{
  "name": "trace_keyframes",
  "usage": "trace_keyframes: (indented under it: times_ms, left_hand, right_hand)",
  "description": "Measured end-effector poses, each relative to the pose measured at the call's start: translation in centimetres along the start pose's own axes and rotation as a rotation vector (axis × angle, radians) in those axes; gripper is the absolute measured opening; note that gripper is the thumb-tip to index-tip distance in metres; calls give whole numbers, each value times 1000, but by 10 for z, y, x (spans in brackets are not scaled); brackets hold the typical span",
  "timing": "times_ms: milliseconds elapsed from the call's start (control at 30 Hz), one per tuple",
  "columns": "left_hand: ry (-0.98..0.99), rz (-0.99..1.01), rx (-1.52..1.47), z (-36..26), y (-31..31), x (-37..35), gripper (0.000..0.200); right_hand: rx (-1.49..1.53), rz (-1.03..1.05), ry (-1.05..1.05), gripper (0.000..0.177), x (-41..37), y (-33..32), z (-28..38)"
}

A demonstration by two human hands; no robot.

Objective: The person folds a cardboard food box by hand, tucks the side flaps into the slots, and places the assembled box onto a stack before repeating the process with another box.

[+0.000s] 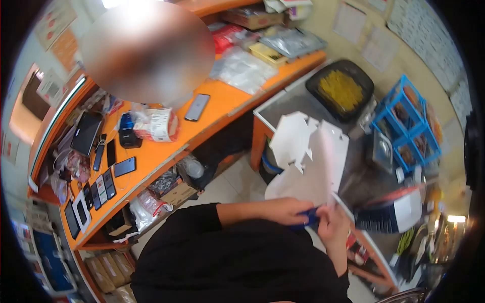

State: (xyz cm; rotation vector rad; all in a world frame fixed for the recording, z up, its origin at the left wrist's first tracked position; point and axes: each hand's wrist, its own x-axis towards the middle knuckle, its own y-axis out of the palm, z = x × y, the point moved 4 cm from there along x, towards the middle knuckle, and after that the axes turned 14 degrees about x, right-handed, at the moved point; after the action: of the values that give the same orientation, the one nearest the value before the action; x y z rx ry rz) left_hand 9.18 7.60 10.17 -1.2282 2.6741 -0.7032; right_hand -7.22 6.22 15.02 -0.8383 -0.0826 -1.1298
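Observation:
My left hand (289,211) is closed around a small dark blue object (311,216), whose kind is hidden by the fingers. Close beside it, my right hand (333,226) has its fingers curled at the lower edge of a white cardboard sheet (308,184), with the thumb near the blue object. The sheet is cut with flaps and notches like a flat box blank, and one part of it stands up as a pinkish-white panel. Another white notched flap (290,136) lies on the grey-topped table (283,104) just beyond.
A black tray of yellow food (339,90) sits at the table's back. On the right are a blue crate (406,126) and a dark box with a white side (391,217). The orange counter (166,151) at left holds several phones (103,189) and plastic bags (247,68).

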Motion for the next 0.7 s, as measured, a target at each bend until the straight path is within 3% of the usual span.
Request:
trace_keyframes:
  times_ms: [100,200,300,400,500,533,633,667,700]
  left_hand:
    - [-61,33,-212,1,4,1,24]
    - [-214,112,-192,15,18,1,25]
    - [-93,120,-47,5,16,2,25]
    - [-87,106,-4,-8,13,7,26]
    - [-89,-180,175,-13,5,13,33]
    - [-143,-250,257,-14,2,17,32]
    - [-73,-132,378,-15,18,34,34]
    - [-57,-44,382,-15,24,36,33]
    - [2,-122,411,-23,19,35,32]
  right_hand:
    - [-1,-307,212,16,-3,-11,0]
    - [-45,-182,73,20,-6,-7,4]
    - [-11,194,4,19,-9,-8,9]
    - [94,184,27,21,-21,-13,-3]
    - [160,-386,32,37,-20,-17,2]
    - [177,-412,220,62,-29,-14,-8]
    - [995,-450,536,68,-38,22,-36]
    - [940,-433,564,67,-44,27,-45]
    - [928,-402,556,67,-45,25,-45]
